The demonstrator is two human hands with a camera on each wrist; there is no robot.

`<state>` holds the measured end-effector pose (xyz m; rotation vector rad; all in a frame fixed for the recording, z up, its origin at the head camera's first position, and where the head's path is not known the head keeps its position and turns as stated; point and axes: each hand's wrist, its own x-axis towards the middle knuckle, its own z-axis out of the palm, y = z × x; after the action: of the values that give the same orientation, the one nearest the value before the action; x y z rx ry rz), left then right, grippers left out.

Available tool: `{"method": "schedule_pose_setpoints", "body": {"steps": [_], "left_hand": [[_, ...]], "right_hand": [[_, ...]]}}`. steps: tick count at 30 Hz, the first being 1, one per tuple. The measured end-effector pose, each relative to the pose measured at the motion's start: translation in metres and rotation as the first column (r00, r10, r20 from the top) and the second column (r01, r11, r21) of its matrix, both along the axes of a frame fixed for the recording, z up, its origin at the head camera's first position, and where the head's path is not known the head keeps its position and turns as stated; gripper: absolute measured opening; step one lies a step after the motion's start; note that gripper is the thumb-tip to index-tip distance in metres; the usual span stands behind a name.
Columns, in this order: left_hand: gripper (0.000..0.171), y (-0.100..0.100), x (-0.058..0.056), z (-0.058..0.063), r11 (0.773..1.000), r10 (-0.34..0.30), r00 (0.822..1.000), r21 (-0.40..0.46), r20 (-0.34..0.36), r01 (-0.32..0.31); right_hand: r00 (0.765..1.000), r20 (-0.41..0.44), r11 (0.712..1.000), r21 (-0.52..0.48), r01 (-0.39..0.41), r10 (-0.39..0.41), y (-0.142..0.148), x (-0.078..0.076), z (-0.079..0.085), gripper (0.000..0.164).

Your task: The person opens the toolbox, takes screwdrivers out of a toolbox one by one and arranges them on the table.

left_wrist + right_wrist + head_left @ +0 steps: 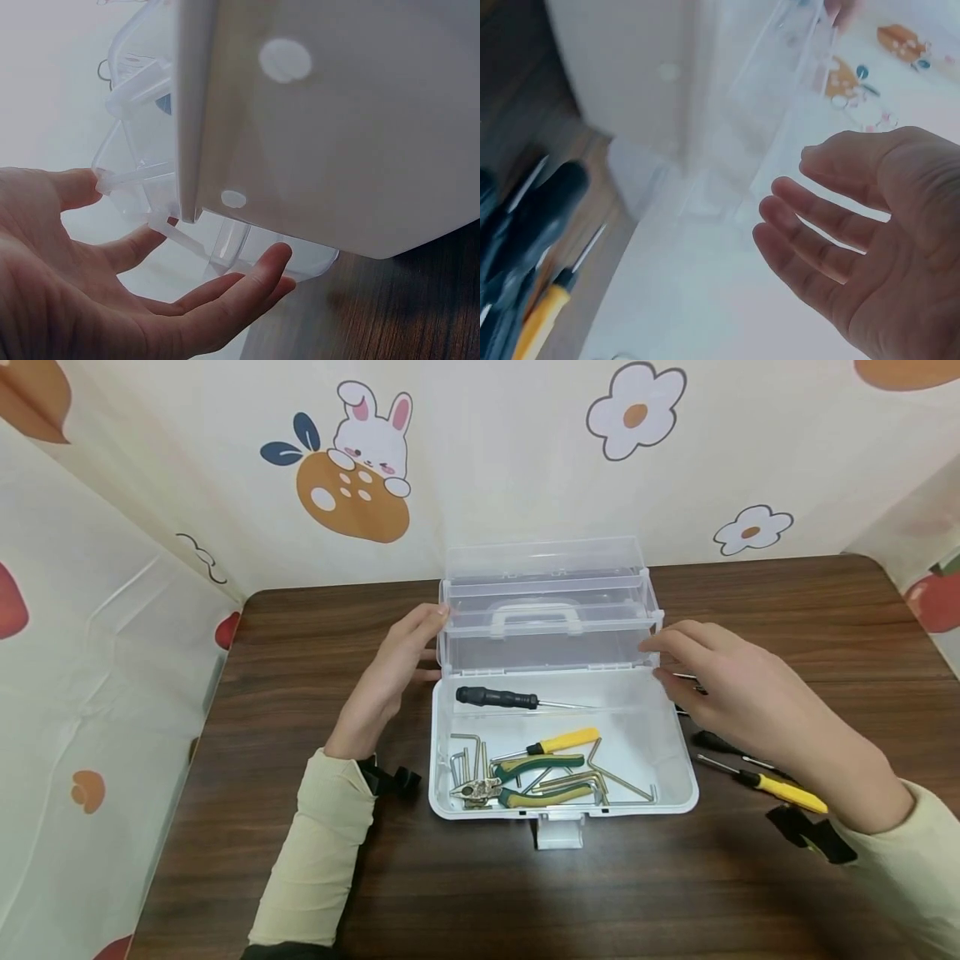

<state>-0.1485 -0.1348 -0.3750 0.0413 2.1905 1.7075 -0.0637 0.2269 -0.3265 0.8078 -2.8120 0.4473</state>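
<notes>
A toolbox with a white base and a clear lid stands on the table, its lid raised at the back. My left hand is at the lid's left side. In the left wrist view its thumb touches the clear plastic edge, with the other fingers spread loosely below. At the lid's right side is my right hand, fingers relaxed and nothing held. Inside the base lie pliers with green and yellow handles, a black screwdriver, a yellow screwdriver and several hex keys.
On the brown table, right of the toolbox, lie another yellow screwdriver and dark-handled tools, partly hidden under my right hand. A white latch hangs at the base's front. Behind the table rises a wall covering with printed drawings.
</notes>
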Motion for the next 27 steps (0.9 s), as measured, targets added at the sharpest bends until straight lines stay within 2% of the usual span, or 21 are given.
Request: {"method": "schedule_pose_setpoints", "body": {"steps": [6,12,20,27], "left_hand": [[0.055,0.0,0.0,0.001,1.0,0.002,1.0,0.007,0.006,-0.002],[0.056,0.0,0.0,-0.001,1.0,0.003,1.0,0.015,0.008,-0.003],[0.055,-0.001,-0.001,0.0,1.0,0.006,1.0,0.01,0.007,-0.007],[0.055,-0.002,0.0,0.001,1.0,-0.003,1.0,0.0,0.0,0.003]], "right_hand": [[0.994,0.03,0.994,0.002,-0.108,0.108,-0.034,-0.009,0.001,0.044],[0.973,0.05,0.974,0.0,-0.227,0.226,-0.073,-0.019,-0.003,0.033],[0.948,0.15,0.957,0.029,-0.289,0.282,-0.122,-0.03,-0.005,0.028],[0.922,0.199,0.936,0.055,-0.348,0.331,-0.144,-0.035,-0.006,0.031]]}}
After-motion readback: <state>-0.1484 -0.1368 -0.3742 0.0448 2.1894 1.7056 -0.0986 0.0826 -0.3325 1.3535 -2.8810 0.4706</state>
